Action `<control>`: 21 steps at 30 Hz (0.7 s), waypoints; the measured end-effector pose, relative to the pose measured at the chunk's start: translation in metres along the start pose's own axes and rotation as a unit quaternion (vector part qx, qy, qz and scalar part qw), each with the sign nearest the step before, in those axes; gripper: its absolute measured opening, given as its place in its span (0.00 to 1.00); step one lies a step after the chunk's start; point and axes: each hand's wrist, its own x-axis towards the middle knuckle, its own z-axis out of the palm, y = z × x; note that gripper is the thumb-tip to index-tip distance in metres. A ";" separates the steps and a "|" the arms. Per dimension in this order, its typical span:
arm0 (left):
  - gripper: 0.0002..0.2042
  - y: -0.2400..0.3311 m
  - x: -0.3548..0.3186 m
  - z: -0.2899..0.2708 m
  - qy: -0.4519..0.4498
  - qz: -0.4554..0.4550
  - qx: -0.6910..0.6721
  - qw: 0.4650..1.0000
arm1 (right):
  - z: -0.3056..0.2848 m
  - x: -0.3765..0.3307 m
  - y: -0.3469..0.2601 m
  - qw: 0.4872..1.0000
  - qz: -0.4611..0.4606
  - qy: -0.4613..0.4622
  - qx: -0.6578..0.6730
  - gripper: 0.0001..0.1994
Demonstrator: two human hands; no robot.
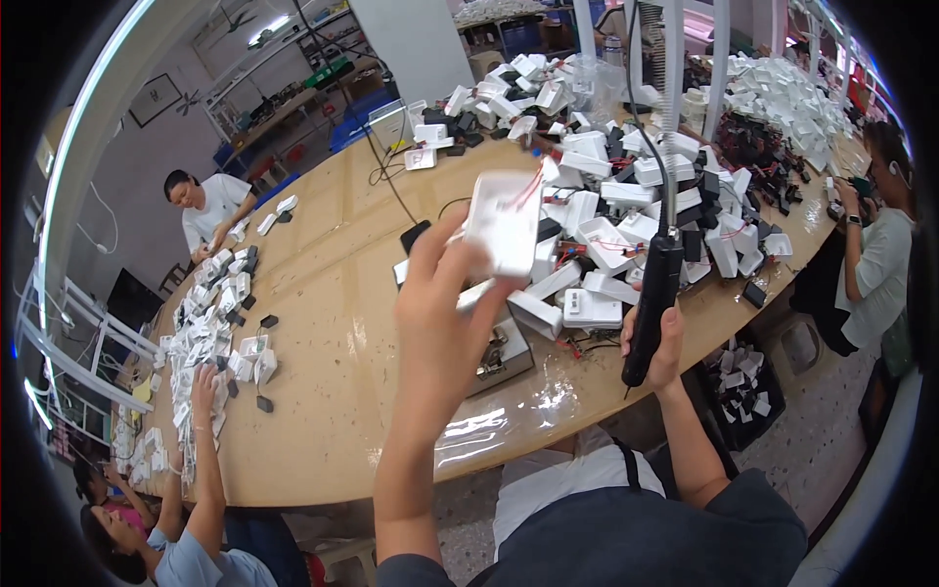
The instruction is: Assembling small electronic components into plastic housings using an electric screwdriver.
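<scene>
Raised over the table, my left hand (440, 303) is closed on a white plastic casing (506, 227), its open hollow side showing with thin red wires at the upper edge. My right hand (665, 347) wraps round a black electric screwdriver (655, 303), which stands almost upright, bit down, near the table's front edge. A coiled cord (671, 147) runs up from its top. The screwdriver is apart from the casing. Partly hidden behind my left hand is a metal box (506, 352). Close by lies another white casing (592, 308) with small fittings on its face.
A big heap of white casings and black parts (626, 171) covers the table's far right. More casings (210, 303) lie along the left, where co-workers sit. Another person (871, 235) stands at right. A black bin (738, 396) of parts sits below the edge. White posts (719, 68) rise behind.
</scene>
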 end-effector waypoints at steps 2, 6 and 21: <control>0.17 0.003 -0.037 -0.027 -0.024 0.027 0.061 0.997 | -0.002 0.001 0.002 1.000 0.000 0.002 -0.006 0.36; 0.24 -0.007 -0.129 -0.071 -0.072 -0.167 -0.286 0.941 | 0.010 0.009 0.004 0.998 0.010 -0.005 -0.068 0.30; 0.24 0.004 -0.264 -0.019 -0.133 -0.301 -0.279 0.902 | 0.098 -0.078 -0.024 0.904 0.031 -0.416 -0.090 0.25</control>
